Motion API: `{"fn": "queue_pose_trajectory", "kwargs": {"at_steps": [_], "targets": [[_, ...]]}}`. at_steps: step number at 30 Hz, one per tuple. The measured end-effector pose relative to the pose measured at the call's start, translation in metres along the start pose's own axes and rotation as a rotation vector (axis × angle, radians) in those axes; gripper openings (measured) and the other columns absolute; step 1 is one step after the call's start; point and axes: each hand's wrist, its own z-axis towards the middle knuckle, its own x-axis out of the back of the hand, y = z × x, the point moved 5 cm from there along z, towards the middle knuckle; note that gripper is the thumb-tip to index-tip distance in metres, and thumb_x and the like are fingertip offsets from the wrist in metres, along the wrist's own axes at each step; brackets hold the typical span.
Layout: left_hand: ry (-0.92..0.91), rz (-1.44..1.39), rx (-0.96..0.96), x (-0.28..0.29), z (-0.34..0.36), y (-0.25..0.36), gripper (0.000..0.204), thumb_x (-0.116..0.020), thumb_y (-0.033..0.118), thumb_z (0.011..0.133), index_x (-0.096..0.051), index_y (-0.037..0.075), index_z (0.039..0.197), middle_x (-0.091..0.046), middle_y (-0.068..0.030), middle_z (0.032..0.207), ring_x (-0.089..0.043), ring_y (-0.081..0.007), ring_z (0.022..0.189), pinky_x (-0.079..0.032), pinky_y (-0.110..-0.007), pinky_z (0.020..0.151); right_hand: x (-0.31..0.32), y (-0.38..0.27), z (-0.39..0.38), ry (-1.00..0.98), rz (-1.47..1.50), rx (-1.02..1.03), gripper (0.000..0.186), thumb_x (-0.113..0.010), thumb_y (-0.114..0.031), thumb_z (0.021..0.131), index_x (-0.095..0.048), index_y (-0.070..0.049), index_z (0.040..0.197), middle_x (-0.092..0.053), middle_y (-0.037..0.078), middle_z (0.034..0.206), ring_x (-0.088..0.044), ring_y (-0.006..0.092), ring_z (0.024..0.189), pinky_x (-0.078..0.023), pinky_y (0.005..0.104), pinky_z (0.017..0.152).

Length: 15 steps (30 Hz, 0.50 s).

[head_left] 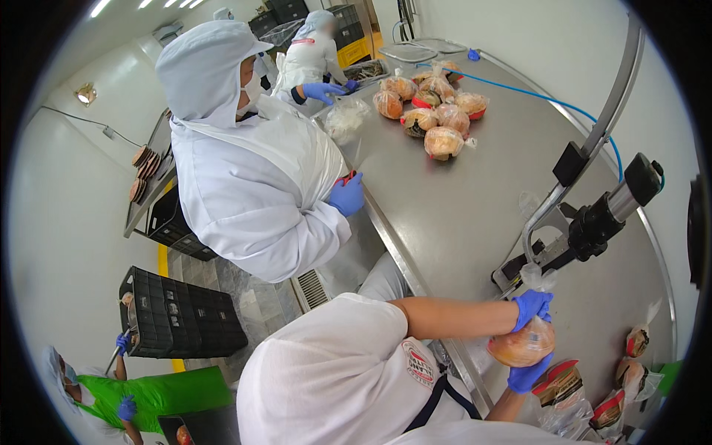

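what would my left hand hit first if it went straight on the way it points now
Probably the steel tabletop: the line from the left hand seems to run just below the black-and-grey machine in the picture, though the hand's height above the surface is unclear.

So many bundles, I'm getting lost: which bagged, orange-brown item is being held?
The bagged item between the left hand and right hand; those in the upper pile and lower-right group lie on the table.

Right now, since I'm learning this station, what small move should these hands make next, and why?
Probably guide the bag neck toward the bench machine: the left hand grips its base, the right hand supports the round bagged piece, and the neck points that way.
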Motion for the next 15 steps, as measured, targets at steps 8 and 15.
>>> {"fn": "queue_pose_trajectory", "kwargs": {"at_steps": [8, 15], "targets": [[-0.005, -0.352, 0.056, 0.009, -0.002, 0.006, 0.02, -0.044, 0.02, 0.089, -0.051, 0.017, 0.07, -0.041, 0.0017, 0.052, -0.044, -0.0142, 0.046, -0.048, -0.035, 0.055, -0.042, -0.016, 0.0, -0.014, -0.204, 0.012, 0.075, -0.063, -0.023, 0.078, -0.02, -0.005, 0.137, -0.034, 0.013, 0.136, -0.035, 0.0262, 0.124, -0.029, 0.0379, 0.103], [0.244, -0.576, 0.28, 0.041, 0.001, -0.023, 0.022, -0.041, 0.023, 0.089, -0.051, 0.017, 0.071, -0.047, -0.0005, 0.055, -0.052, -0.0193, 0.054, -0.046, -0.034, 0.06, -0.041, -0.11, 0.027, -0.375, -0.384, -0.183, 0.132, -0.086, -0.049, 0.039, -0.013, -0.005, 0.141, -0.035, 0.011, 0.132, -0.036, 0.0243, 0.121, -0.031, 0.0375, 0.101]]}}
